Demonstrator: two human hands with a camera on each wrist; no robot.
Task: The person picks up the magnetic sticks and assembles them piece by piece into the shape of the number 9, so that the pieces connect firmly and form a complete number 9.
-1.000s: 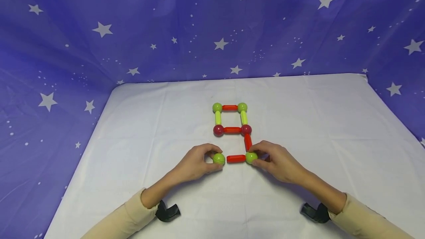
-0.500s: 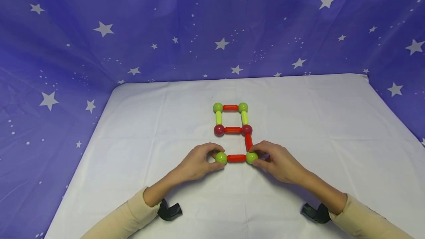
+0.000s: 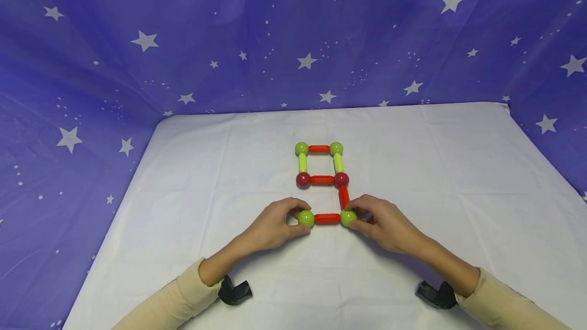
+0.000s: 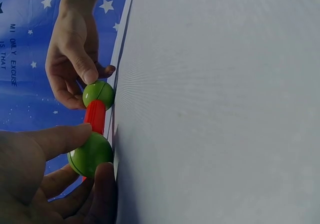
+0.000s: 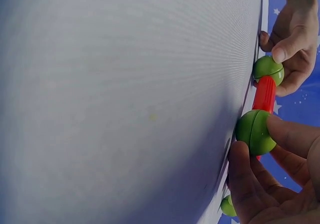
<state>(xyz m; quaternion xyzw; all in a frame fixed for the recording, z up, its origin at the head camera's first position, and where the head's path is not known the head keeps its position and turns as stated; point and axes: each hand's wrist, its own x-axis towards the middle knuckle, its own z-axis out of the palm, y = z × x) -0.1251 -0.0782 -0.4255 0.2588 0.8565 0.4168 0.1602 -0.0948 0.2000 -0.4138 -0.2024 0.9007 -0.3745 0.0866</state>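
In the head view my left hand (image 3: pixel 273 224) pinches a green ball (image 3: pixel 305 219) between thumb and fingers. That ball touches the left end of a red rod (image 3: pixel 327 219). At the rod's other end sits a second green ball (image 3: pixel 348 218), which my right hand (image 3: pixel 386 223) grips. From it another red rod (image 3: pixel 344 196) runs up to a dark red ball (image 3: pixel 341 180). This ball is the lower right corner of a square of rods and balls. Both wrist views show the two green balls joined by the red rod, a hand on each.
The square's other corners are a dark red ball (image 3: pixel 303 180) and two green balls at the top. Yellow-green rods (image 3: pixel 302 163) form its sides. A white cloth covers the table (image 3: pixel 183 177). A purple star-patterned curtain (image 3: pixel 257 24) stands behind and beside it.
My left hand has moved slightly right with its green ball, closing the gap to the red rod. My right hand has stayed on its ball. Over the last half second almost nothing moved.
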